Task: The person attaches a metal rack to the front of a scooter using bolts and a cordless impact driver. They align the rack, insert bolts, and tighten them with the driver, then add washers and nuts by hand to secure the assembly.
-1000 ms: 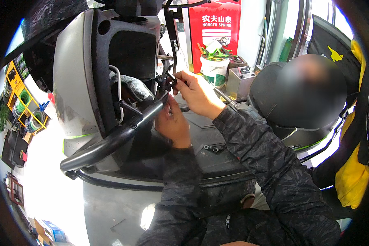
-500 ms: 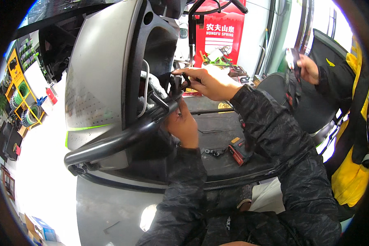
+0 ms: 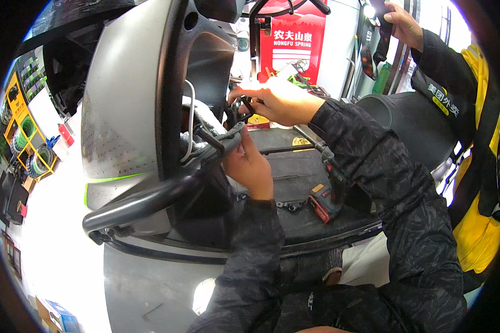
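Observation:
I have both hands at the inner side of a scooter's grey front panel point(image 3: 119, 100). My right hand point(image 3: 286, 102) is closed, thumb and fingers pinching a small black part point(image 3: 244, 111) whose exact kind I cannot make out. Just below it, my left hand point(image 3: 250, 169) has its fingers raised and pressed against the end of a dark strip beside the black tubular bar point(image 3: 150, 194). Whether that hand grips the strip is partly hidden. A thin pale metal loop point(image 3: 191, 122) and a grey cloth-like bundle point(image 3: 205, 119) sit left of my fingers.
A cordless drill point(image 3: 330, 194) stands on the scooter's footboard point(image 3: 294, 183), near a small dark metal piece point(image 3: 290, 206). At the right, another person's hand point(image 3: 405, 26) holds up a lit lamp with a strap point(image 3: 369, 55), beside the black seat point(image 3: 408, 130).
The other person's hand has risen with the lamp, which now shines toward my hands. My right hand has shifted slightly left, still pinching the part. The view has shifted a little.

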